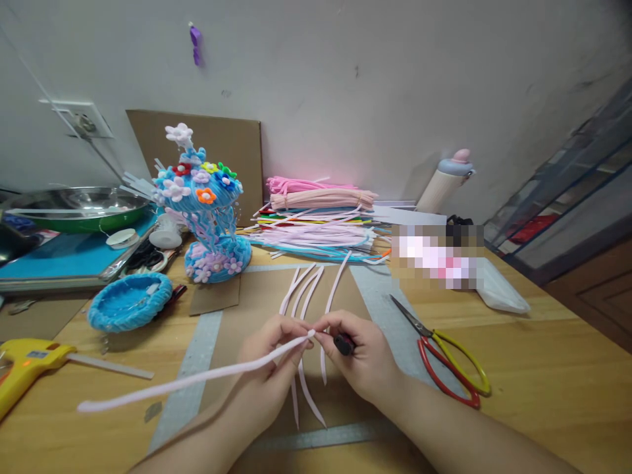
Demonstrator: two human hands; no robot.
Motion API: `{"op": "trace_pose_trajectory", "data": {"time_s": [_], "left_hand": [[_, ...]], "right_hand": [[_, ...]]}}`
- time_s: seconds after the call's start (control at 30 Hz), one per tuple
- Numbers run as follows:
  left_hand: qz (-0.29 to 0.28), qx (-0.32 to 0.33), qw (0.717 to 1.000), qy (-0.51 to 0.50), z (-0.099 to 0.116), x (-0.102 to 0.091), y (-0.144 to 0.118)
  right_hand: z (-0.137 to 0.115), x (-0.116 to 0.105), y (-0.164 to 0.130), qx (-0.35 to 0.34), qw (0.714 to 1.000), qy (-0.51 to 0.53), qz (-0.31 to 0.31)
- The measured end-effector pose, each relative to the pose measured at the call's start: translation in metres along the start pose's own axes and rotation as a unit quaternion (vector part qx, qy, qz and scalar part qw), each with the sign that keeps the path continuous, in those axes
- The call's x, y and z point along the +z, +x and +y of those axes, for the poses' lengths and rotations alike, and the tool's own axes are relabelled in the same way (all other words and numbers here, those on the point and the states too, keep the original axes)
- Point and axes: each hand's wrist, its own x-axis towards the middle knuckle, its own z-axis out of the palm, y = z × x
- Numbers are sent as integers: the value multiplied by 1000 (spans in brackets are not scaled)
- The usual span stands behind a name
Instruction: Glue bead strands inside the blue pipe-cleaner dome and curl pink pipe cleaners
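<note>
Both hands meet over the middle of the brown cardboard sheet (pixel 257 296) that lies on the wooden bench (pixel 543 355), and between them runs a long, pale pink fuzzy pipe cleaner (pixel 197 378). Its near end sits at the fingertips where the two hands come together; from there its long axis slants away to the left and toward the viewer, ending free above the bench well to the left of the left forearm. So almost the whole length lies on the left side of the grip, with nothing of it showing to the right.

The left hand (pixel 269 368) is closed around the pipe cleaner just behind its tip, fingers curled under it. The right hand (pixel 363 359) pinches the very tip between thumb and forefinger, and also keeps a small black object (pixel 344 343) tucked in its palm; what that object is cannot be told. The two hands touch or nearly touch at the tip.

Under and beyond the hands, several more pale pink pipe cleaner lengths (pixel 306 289) lie fanned on the cardboard, pointing away from the person. The red and yellow handled scissors (pixel 444 359) lie just right of the right hand, the yellow glue gun (pixel 24 368) far left, and a blue pipe cleaner flower ornament (pixel 207 217) stands behind.
</note>
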Motion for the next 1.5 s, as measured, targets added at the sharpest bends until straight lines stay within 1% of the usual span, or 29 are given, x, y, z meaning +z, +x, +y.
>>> {"op": "trace_pose_trajectory", "data": {"time_s": [0.1, 0.23, 0.33, 0.43, 0.57, 0.7, 0.83, 0.93, 1.1, 1.37, 1.5], "left_hand": [[1, 50, 997, 56, 1, -1, -1], [3, 98, 991, 87, 2, -1, 0], [0, 131, 984, 120, 1, -1, 0], [-5, 149, 977, 150, -2, -1, 1], [-22, 147, 975, 162, -5, -1, 0], [-40, 137, 974, 176, -7, -1, -1], [-66, 160, 962, 213, -6, -2, 0], [-82, 176, 957, 218, -5, -2, 1], [-95, 140, 963, 209, -4, -2, 0], [-111, 119, 962, 221, -6, -2, -3], [-112, 121, 960, 226, -7, -2, -2]], "right_hand": [[-1, 1, 0, -25, 1000, -5, 12], [-2, 1, -1, -42, 999, -14, 10], [-1, 1, -1, -44, 999, -23, 5], [0, 1, -1, -48, 998, -37, -5], [0, 1, -1, -53, 997, -55, -20], [-3, 0, 0, -39, 997, -51, -39], [-8, -1, 1, -35, 995, -68, -61], [-9, -1, 1, -36, 994, -78, -64], [-8, 1, 0, -38, 994, -79, -63], [-9, 2, -1, -35, 993, -90, -61], [-9, 3, -1, -35, 994, -86, -58]]}}
